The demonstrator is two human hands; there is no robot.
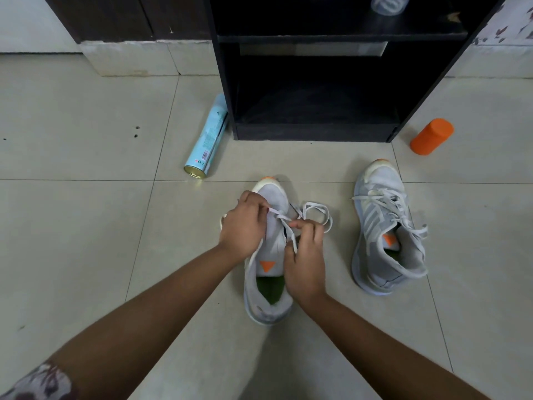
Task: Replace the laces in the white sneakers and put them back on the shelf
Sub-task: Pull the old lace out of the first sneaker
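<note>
Two white sneakers with orange marks stand on the tiled floor in front of a black shelf point(314, 39). The left sneaker point(266, 301) lies between my hands, toe pointing away. My left hand point(243, 223) pinches the white lace point(315, 210) over the front eyelets. My right hand point(304, 261) pinches another stretch of the same lace beside the tongue; a loose loop of it lies on the floor to the right. The right sneaker point(386, 223) stands apart, fully laced, with its lace ends hanging loose.
A light blue spray can point(206, 142) lies on its side left of the shelf's base. An orange bottle point(431, 137) lies on the floor to the shelf's right. A clear container point(389, 4) stands on the upper shelf board.
</note>
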